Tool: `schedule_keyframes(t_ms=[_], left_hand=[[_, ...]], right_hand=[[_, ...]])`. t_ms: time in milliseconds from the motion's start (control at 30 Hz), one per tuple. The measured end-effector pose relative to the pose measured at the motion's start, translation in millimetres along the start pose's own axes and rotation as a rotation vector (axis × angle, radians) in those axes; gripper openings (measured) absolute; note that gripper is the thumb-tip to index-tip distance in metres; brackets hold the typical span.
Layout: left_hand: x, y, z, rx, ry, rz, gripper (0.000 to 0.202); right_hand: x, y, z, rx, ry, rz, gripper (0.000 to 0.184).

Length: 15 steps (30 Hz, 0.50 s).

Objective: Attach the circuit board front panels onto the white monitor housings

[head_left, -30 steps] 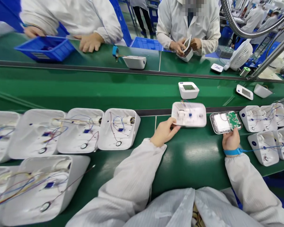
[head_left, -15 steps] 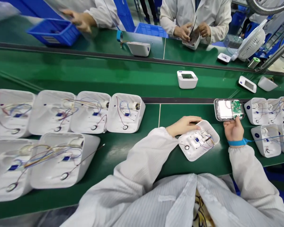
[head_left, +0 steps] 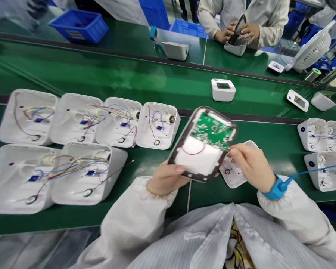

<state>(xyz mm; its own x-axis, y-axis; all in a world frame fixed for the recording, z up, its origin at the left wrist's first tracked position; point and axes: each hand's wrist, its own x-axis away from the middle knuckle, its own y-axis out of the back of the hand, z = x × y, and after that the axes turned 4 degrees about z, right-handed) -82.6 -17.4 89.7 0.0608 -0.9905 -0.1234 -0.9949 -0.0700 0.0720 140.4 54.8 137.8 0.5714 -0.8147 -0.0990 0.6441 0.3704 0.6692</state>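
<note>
My left hand [head_left: 168, 177] grips the lower left edge of a dark-rimmed front cover [head_left: 182, 164], raised and tilted above the bench with its inner side up. A green circuit board [head_left: 212, 129] fills the upper part of that cover, and a thin reddish wire [head_left: 194, 152] loops over the white part. My right hand [head_left: 249, 166] is at the cover's right edge, its fingers pinched together; what they hold is too small to make out. Partly hidden beneath this hand, a white housing [head_left: 235, 179] with wiring lies on the green bench.
Several open white housings [head_left: 156, 125] with wires stand in rows at left; smaller-looking ones [head_left: 313, 134] stand at right. A blue cord [head_left: 310, 172] runs from my right wristband. White devices [head_left: 223, 91] lie on the strip beyond. Across the bench, a co-worker's hands [head_left: 240, 33] handle another unit.
The front cover has come from the right to the middle, now in my left hand, which has left the housing. My right hand has moved left to the cover's edge. The view has shifted.
</note>
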Motion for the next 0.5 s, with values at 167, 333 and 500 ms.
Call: schedule_keyframes(t_ms=[167, 333, 500], left_hand=[[18.0, 29.1, 1.9, 0.556, 0.253, 0.080, 0.114], [18.5, 21.9, 0.5, 0.633, 0.087, -0.110, 0.083], [10.0, 11.7, -2.5, 0.831, -0.004, -0.078, 0.091]], right_hand=[[-9.4, -55.1, -18.2, 0.524, 0.163, 0.182, 0.011], [-7.6, -48.2, -32.9, 0.349, 0.107, 0.199, 0.018], [1.7, -14.8, -34.9, -0.130, -0.096, 0.066, 0.017]])
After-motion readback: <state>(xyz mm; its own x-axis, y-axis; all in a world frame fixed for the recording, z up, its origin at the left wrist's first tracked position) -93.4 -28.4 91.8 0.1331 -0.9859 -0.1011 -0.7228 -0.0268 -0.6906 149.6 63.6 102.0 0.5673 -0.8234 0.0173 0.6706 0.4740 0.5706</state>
